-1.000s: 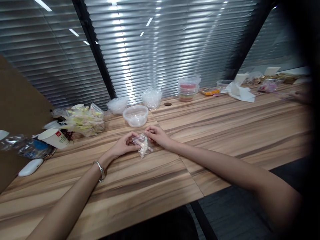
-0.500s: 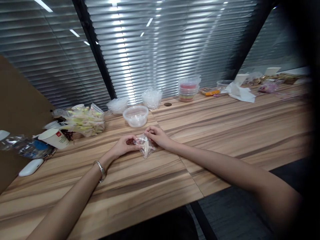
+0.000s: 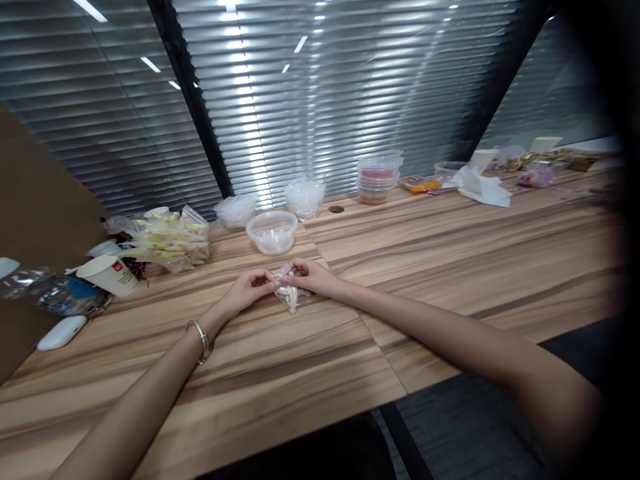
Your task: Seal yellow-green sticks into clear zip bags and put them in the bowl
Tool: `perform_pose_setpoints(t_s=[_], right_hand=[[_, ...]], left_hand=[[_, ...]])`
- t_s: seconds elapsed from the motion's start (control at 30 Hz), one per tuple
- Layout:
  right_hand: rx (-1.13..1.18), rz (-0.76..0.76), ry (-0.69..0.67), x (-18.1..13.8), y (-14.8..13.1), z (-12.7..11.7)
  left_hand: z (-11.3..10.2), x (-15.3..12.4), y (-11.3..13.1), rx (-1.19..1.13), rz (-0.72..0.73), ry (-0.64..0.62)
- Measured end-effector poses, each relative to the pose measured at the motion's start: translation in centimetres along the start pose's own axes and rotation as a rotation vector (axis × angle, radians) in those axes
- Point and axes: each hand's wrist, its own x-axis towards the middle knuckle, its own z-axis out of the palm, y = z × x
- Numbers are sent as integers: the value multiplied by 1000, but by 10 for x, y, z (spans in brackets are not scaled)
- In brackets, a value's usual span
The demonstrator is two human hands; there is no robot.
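"Small clear plastic bag with pale contents [image 3: 291, 300]: who has it?"

"The bare left hand [image 3: 246, 291] pinches its upper left between closed fingers; the bare right hand [image 3: 319, 277] grips the upper right likewise, over the striped wooden table [image 3: 300, 363]."

"Fragile?"

"Light, I'd guess; film soft, slippery, contents perhaps brittle. Best held by the edges."

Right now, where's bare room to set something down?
Bare wood lies between the right forearm, stacked tubs and white tissue; also from the small clear bag to the near table edge, right of the left forearm. Crowded: left end, around the paper cup, plastic bottle and bulging bag.
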Motion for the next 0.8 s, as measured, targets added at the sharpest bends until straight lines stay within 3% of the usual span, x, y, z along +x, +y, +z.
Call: perform_pose_setpoints(t_s=[0.3,0.47,0.63,0.8], right_hand=[[79,19,53,2,9,2],[98,27,-5,1,4,0],[86,10,26,3,4,-1],[82,-5,44,4,6,-1]], left_hand=[[1,0,9,8,8,-74],[3,0,9,-7,8,-49],[3,2,3,-8,18,-10],[5,5,-1,-185,39,49]])
